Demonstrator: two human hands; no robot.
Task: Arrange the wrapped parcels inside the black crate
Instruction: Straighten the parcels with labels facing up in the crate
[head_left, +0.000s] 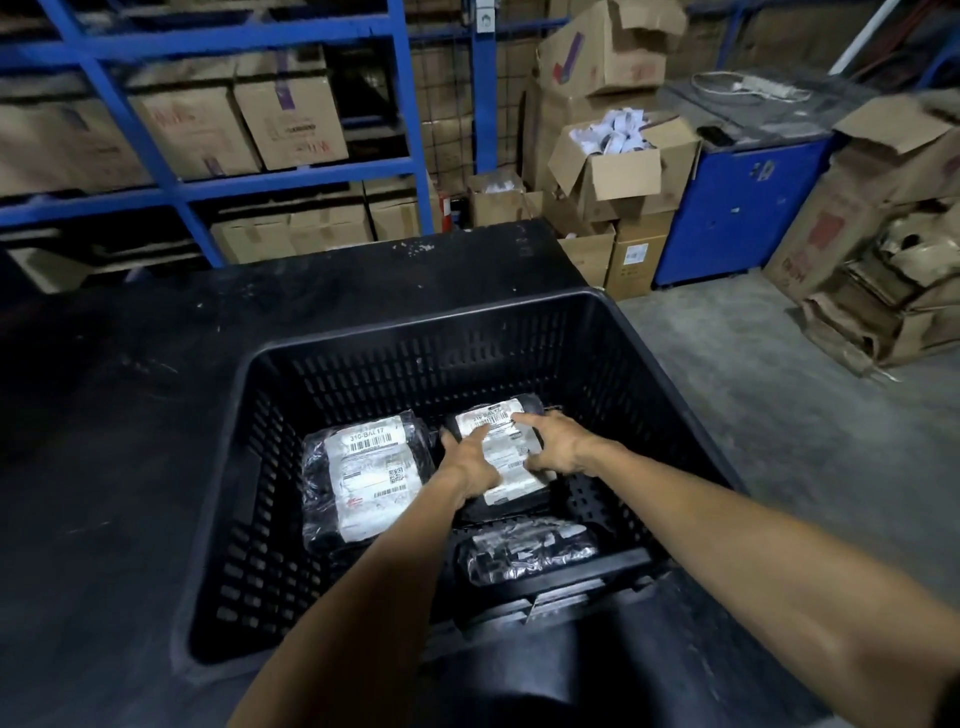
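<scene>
A black slatted crate (332, 364) stands on a dark table. Three black wrapped parcels lie on its floor. The left parcel (366, 480) shows a white shipping label. The far right parcel (501, 423) also has a white label, and both my hands rest on it. My left hand (470, 462) presses its left side with fingers spread. My right hand (553, 447) lies on its right side, fingers spread over the label. A third parcel (524, 553), shiny and with its label hard to see, lies near the crate's front wall.
The dark table (130, 415) extends left and behind the crate. Blue shelving (291, 176) with cardboard boxes fills the back. Open cartons (623, 171), a blue cabinet (743, 208) and flattened cardboard (883, 291) stand on the concrete floor to the right.
</scene>
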